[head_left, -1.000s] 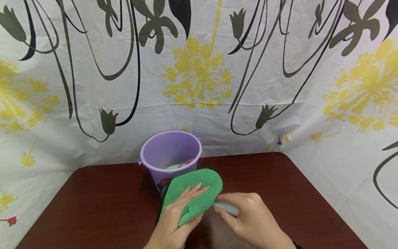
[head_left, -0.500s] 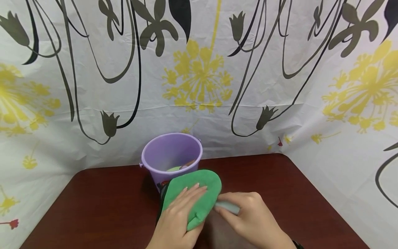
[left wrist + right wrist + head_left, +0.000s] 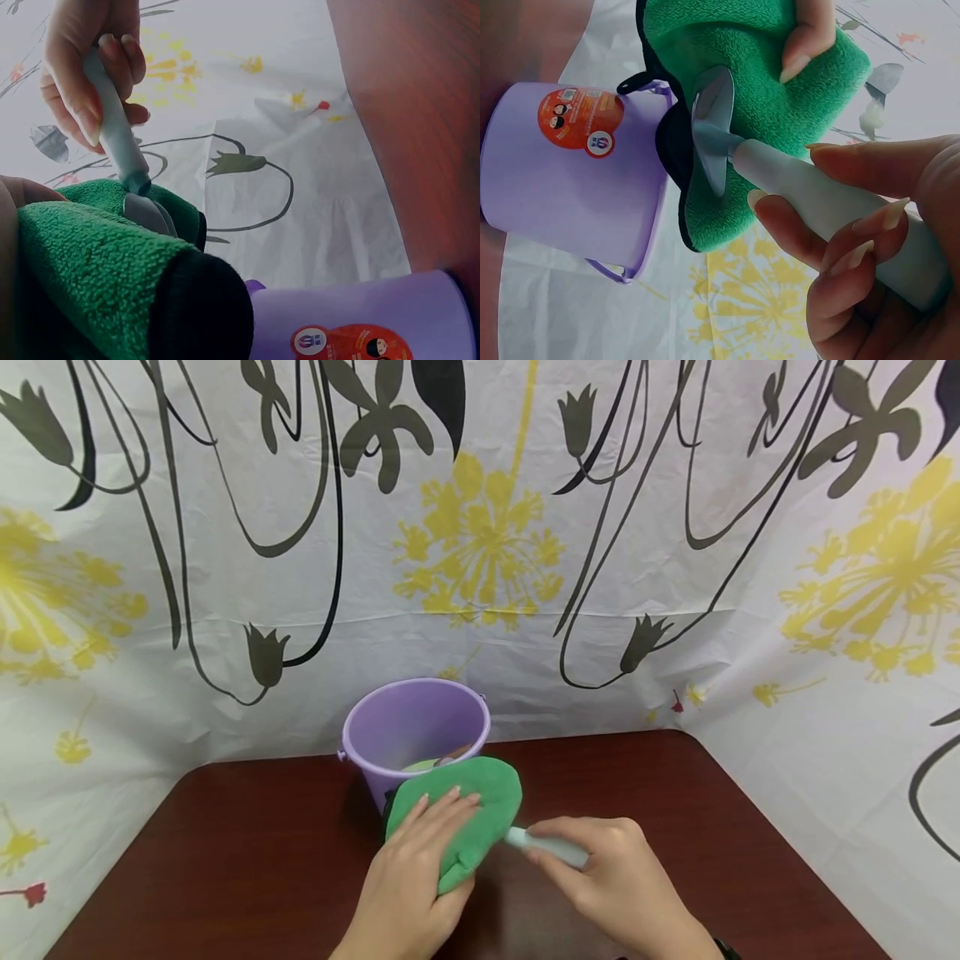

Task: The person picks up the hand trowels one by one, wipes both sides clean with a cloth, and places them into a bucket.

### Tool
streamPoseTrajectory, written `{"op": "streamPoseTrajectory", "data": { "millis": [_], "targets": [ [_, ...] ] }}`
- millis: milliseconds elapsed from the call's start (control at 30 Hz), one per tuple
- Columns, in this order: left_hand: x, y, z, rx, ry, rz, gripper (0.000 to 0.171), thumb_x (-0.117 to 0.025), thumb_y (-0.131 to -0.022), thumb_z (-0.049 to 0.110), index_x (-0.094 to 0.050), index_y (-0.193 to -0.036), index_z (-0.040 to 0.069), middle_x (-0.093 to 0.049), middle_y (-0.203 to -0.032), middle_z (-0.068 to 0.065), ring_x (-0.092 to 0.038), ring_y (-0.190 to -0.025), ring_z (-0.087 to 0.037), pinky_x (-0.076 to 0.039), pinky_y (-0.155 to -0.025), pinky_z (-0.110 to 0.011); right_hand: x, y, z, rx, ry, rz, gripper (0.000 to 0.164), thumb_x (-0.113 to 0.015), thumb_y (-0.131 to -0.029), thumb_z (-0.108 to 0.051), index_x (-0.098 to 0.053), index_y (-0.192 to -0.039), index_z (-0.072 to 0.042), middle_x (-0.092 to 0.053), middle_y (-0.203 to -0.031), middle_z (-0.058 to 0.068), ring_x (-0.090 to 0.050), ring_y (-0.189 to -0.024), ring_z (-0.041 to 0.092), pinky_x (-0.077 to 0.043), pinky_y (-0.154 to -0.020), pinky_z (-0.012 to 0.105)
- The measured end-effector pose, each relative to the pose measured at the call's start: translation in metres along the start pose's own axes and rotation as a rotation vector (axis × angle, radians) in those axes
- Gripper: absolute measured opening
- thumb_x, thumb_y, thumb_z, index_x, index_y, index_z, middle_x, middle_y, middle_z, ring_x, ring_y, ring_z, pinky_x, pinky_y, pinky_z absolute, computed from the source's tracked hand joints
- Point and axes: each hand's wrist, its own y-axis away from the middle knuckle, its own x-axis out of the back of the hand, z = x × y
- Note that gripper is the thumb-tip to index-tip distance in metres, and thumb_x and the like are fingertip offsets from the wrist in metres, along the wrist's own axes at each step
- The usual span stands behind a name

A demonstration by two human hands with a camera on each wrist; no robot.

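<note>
My left hand [image 3: 412, 868] holds a green towelling cloth [image 3: 480, 802] with black edging, fingers over its top and thumb beneath. In the right wrist view the thumb lies on the near face of the cloth [image 3: 757, 82]. My right hand [image 3: 611, 872] grips the pale blue-grey handle of a small trowel [image 3: 558, 847]. The grey blade of the trowel [image 3: 714, 127] sits against the cloth, within its fold. In the left wrist view the cloth [image 3: 90, 262] wraps about the blade, so part of the trowel [image 3: 116, 124] is hidden.
A purple bucket [image 3: 416, 689] stands just beyond the cloth, with a green thing and a brownish thing [image 3: 453, 752] inside. Its front bears an orange sticker [image 3: 581, 116]. The dark red-brown table [image 3: 247, 860] meets a flower-printed white sheet [image 3: 480, 652] at the back and sides.
My left hand and the cloth have shifted slightly left and away from me. The right hand has shifted a little to the right, and more of the trowel's handle shows between the hands.
</note>
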Motion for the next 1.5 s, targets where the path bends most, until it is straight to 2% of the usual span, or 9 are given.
{"op": "streamPoseTrajectory", "data": {
  "millis": [133, 300, 467, 600, 767, 900, 1033, 1400, 1500],
  "targets": [
    [0.002, -0.001, -0.001, 0.010, -0.012, 0.004, 0.054, -0.071, -0.075, 0.017, -0.068, -0.129, 0.015, -0.066, -0.137, 0.011, -0.057, -0.136, -0.013, -0.037, -0.118, -0.037, 0.004, 0.000, 0.001, -0.001, 0.002, 0.021, 0.026, -0.088, -0.073, -0.006, -0.078, -0.093, -0.019, -0.076, -0.084, -0.014, -0.065, -0.071, -0.008, -0.052, -0.063, 0.008],
    [0.006, -0.001, -0.004, 0.025, -0.010, 0.017, 0.055, -0.069, -0.076, 0.015, -0.067, -0.131, 0.017, -0.065, -0.138, 0.011, -0.055, -0.138, -0.015, -0.036, -0.118, -0.044, 0.009, 0.000, 0.002, 0.003, -0.016, 0.030, 0.028, -0.087, -0.073, -0.004, -0.078, -0.093, -0.019, -0.075, -0.082, -0.013, -0.063, -0.069, -0.008, -0.051, -0.061, 0.008],
    [0.012, -0.002, -0.007, 0.074, 0.006, 0.010, 0.056, -0.069, -0.081, 0.016, -0.064, -0.136, 0.020, -0.062, -0.141, 0.013, -0.053, -0.141, -0.018, -0.036, -0.118, -0.049, 0.015, 0.000, 0.002, 0.013, -0.014, 0.035, 0.029, -0.088, -0.072, -0.003, -0.077, -0.094, -0.019, -0.075, -0.082, -0.012, -0.063, -0.069, -0.008, -0.051, -0.060, 0.008],
    [0.018, -0.002, -0.011, 0.126, 0.026, -0.013, 0.057, -0.070, -0.084, 0.018, -0.061, -0.140, 0.024, -0.059, -0.144, 0.016, -0.053, -0.141, -0.020, -0.027, -0.125, -0.038, 0.021, 0.000, 0.003, 0.013, -0.002, 0.025, 0.030, -0.088, -0.072, -0.004, -0.077, -0.094, -0.020, -0.075, -0.082, -0.013, -0.062, -0.069, -0.009, -0.049, -0.059, 0.007],
    [0.022, -0.003, -0.015, 0.130, 0.034, 0.013, 0.056, -0.069, -0.085, 0.016, -0.061, -0.140, 0.017, -0.061, -0.144, 0.010, -0.055, -0.139, -0.022, -0.013, -0.127, -0.018, 0.027, 0.001, 0.005, -0.009, 0.010, 0.029, 0.033, -0.089, -0.071, -0.005, -0.076, -0.094, -0.024, -0.073, -0.080, -0.016, -0.059, -0.068, -0.011, -0.047, -0.059, 0.007],
    [0.019, -0.002, -0.014, 0.091, 0.047, 0.032, 0.056, -0.069, -0.084, 0.016, -0.061, -0.140, 0.014, -0.060, -0.145, 0.006, -0.054, -0.138, -0.023, -0.013, -0.125, -0.013, 0.029, 0.002, 0.006, -0.016, -0.012, 0.031, 0.032, -0.089, -0.072, -0.005, -0.076, -0.095, -0.024, -0.073, -0.080, -0.015, -0.057, -0.067, -0.011, -0.046, -0.058, 0.007],
    [0.013, 0.000, -0.010, 0.014, 0.031, 0.057, 0.059, -0.070, -0.079, 0.015, -0.062, -0.138, 0.013, -0.060, -0.146, 0.003, -0.055, -0.138, -0.026, -0.016, -0.126, -0.015, 0.028, 0.001, 0.006, -0.022, -0.016, 0.026, 0.031, -0.088, -0.073, -0.006, -0.076, -0.094, -0.023, -0.072, -0.080, -0.015, -0.054, -0.065, -0.011, -0.044, -0.057, 0.006],
    [-0.003, -0.001, -0.004, -0.242, -0.026, 0.133, 0.062, -0.064, -0.068, 0.018, -0.067, -0.128, 0.004, -0.068, -0.135, -0.007, -0.059, -0.130, -0.034, -0.021, -0.129, -0.029, 0.027, -0.001, 0.005, -0.101, 0.000, -0.003, 0.027, -0.088, -0.074, -0.007, -0.076, -0.090, -0.025, -0.072, -0.079, -0.018, -0.053, -0.063, -0.010, -0.045, -0.055, 0.008],
    [-0.005, -0.003, -0.002, -0.314, -0.033, 0.158, 0.059, -0.061, -0.072, 0.023, -0.067, -0.127, 0.003, -0.068, -0.133, -0.008, -0.061, -0.127, -0.034, -0.023, -0.128, -0.032, 0.026, -0.002, 0.005, -0.103, -0.005, -0.001, 0.027, -0.088, -0.074, -0.006, -0.076, -0.090, -0.025, -0.072, -0.079, -0.017, -0.054, -0.063, -0.011, -0.046, -0.055, 0.008]
  ]
}}
